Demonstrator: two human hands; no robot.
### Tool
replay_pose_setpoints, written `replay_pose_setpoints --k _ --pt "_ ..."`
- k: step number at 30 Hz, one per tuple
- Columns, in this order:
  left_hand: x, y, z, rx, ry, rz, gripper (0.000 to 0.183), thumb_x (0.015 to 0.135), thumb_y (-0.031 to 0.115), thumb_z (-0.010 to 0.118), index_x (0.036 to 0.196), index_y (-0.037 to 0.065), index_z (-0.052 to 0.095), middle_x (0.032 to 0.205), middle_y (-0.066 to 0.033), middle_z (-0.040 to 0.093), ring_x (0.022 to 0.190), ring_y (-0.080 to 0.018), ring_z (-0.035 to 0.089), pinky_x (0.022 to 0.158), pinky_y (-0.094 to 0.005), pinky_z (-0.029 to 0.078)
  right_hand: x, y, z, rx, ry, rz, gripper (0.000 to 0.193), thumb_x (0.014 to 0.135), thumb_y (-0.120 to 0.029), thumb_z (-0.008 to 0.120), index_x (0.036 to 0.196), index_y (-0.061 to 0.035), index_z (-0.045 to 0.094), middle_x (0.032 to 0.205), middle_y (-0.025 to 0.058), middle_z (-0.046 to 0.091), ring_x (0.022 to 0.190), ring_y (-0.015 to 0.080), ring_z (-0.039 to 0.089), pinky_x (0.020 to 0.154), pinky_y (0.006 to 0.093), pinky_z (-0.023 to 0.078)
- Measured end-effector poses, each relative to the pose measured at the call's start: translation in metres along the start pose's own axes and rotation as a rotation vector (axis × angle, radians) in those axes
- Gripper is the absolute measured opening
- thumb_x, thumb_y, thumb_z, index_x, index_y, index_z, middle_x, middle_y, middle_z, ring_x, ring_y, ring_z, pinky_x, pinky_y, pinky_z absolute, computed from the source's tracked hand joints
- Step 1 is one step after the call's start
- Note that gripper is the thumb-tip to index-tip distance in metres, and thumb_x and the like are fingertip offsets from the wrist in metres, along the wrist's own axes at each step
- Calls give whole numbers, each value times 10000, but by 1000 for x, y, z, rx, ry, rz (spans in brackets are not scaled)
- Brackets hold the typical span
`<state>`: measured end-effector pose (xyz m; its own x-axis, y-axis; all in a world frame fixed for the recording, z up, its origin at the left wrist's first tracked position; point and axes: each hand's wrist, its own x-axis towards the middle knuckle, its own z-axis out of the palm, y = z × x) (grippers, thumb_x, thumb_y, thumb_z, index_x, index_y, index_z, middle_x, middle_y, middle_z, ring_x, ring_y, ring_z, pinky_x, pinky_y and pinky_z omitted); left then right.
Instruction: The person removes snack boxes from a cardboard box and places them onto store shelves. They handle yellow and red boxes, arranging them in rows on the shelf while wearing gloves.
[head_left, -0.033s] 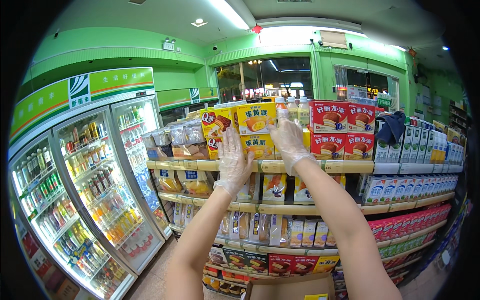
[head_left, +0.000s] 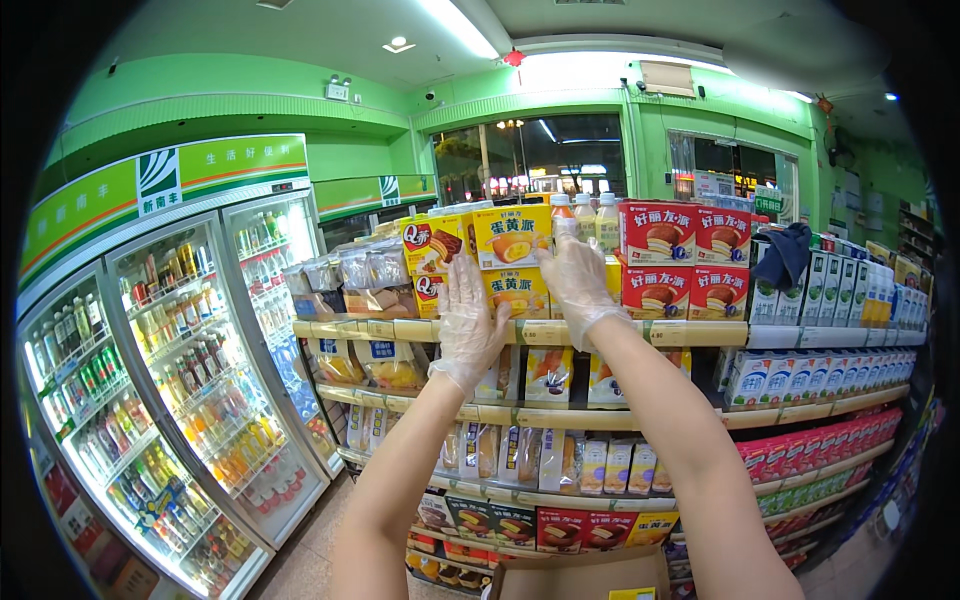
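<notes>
Two yellow snack boxes, an upper one (head_left: 513,237) and a lower one (head_left: 517,290), stand stacked at the front of the top shelf. My left hand (head_left: 468,318), in a clear plastic glove, lies with fingers stretched upward along the left side of the stack. Its fingers partly cover the neighbouring yellow-and-red boxes with cake pictures (head_left: 432,247). My right hand (head_left: 583,285), gloved too, is at the stack's right side, fingers extended and thumb near the upper box's edge. Whether it presses on the box I cannot tell. Neither hand is wrapped round anything.
Red snack boxes (head_left: 658,232) stand to the right, with bottles (head_left: 607,222) behind my right hand. An open cardboard carton (head_left: 560,578) is below, between my forearms. A dark cloth (head_left: 783,257) hangs over milk cartons. Glass-door drink coolers (head_left: 165,340) line the left.
</notes>
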<state>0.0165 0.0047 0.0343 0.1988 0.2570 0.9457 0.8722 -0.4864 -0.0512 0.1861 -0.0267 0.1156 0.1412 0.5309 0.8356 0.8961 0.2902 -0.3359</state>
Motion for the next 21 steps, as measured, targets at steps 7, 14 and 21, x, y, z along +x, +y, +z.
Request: replay_pose_setpoints --k 7,14,21 --pt "2 7 2 -28 -19 10 861 896 362 626 1515 -48 189 1569 -273 204 1463 -423 196 1163 -536 182 -2 -1 11 -58 74 -35 546 884 -221 676 1348 20 519 852 199 718 859 333 708 1007 482 421" --pt "3 6 5 24 -47 6 857 902 409 614 1506 -55 220 1571 -268 204 1469 -408 191 1166 -544 167 1 -4 7 -50 31 -21 536 887 -227 677 1342 17 535 867 193 721 862 326 708 934 459 463" --pt "2 5 2 47 -84 -4 833 918 437 580 1491 -72 253 1583 -258 182 1484 -390 154 1180 -524 129 2 -1 12 -18 18 -33 527 880 -257 686 1325 -8 554 947 222 706 935 373 669 885 458 500"
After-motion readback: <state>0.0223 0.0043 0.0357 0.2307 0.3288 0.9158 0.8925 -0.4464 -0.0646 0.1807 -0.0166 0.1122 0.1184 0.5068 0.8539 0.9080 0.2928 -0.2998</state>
